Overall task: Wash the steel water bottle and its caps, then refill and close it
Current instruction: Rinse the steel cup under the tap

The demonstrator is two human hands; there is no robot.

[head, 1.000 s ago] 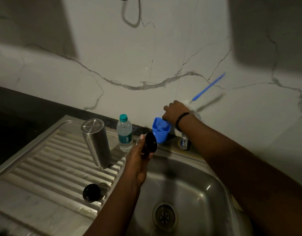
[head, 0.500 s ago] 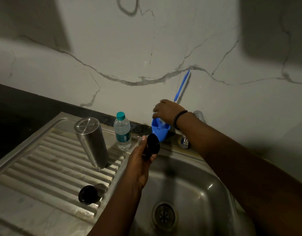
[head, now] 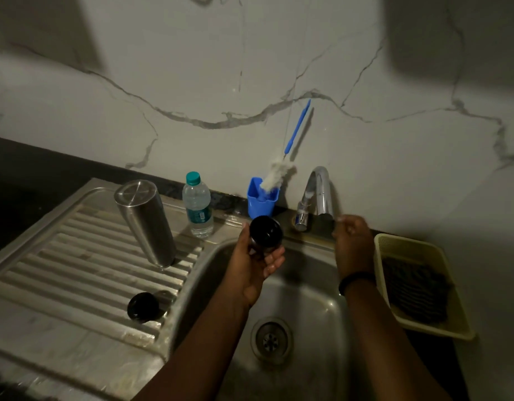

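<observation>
The steel water bottle (head: 145, 224) stands upside down on the ribbed drainboard (head: 61, 256). One black cap (head: 143, 306) lies on the drainboard near the sink's edge. My left hand (head: 253, 267) grips a second black cap (head: 266, 234) and holds it over the back of the sink basin (head: 308, 293), its open side turned toward me. My right hand (head: 351, 241) is at the base of the chrome tap (head: 319, 192), fingers curled and blurred. Whether it holds the tap's handle is unclear. No water runs from the spout.
A bottle brush (head: 277, 176) with a blue handle leans in a blue cup (head: 261, 204) against the wall. A small plastic water bottle (head: 198, 206) stands beside the steel one. A pale basket (head: 452, 308) with a dark cloth sits right of the sink. The drain (head: 271, 340) is below.
My right hand let go of the brush in the blue cup and moved right to the tap's base. My left hand tilted the cap's opening toward me.
</observation>
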